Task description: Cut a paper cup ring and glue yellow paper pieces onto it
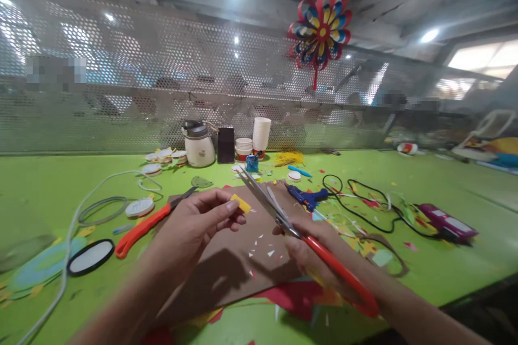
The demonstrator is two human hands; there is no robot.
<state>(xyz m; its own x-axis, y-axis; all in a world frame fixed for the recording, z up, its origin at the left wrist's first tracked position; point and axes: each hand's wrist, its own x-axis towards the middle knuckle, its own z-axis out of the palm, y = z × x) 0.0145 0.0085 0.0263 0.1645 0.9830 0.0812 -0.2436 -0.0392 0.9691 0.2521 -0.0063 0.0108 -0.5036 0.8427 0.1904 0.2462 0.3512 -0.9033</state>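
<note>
Between the thumb and fingers of my left hand point(206, 215) is a small piece of yellow paper point(242, 203), pinched above the brown cardboard point(226, 264). My right hand point(311, 242) grips a pair of scissors point(283, 221) with red handles. The scissor blades are parted and point up and away, just right of the yellow paper without visibly touching it. Tiny white and red paper scraps point(270, 253) are scattered on the cardboard below. An orange-handled cutter knife point(141, 230) lies left of my left hand, its blade end partly behind that hand.
A blue glue gun point(307, 197) lies on the green table point(457, 285), with a black cord and a purple power strip point(447, 222) to the right. A kettle point(199, 145), phone point(225, 145) and paper cups point(261, 135) stand before the perforated screen. A white cable point(73, 226) runs along the left.
</note>
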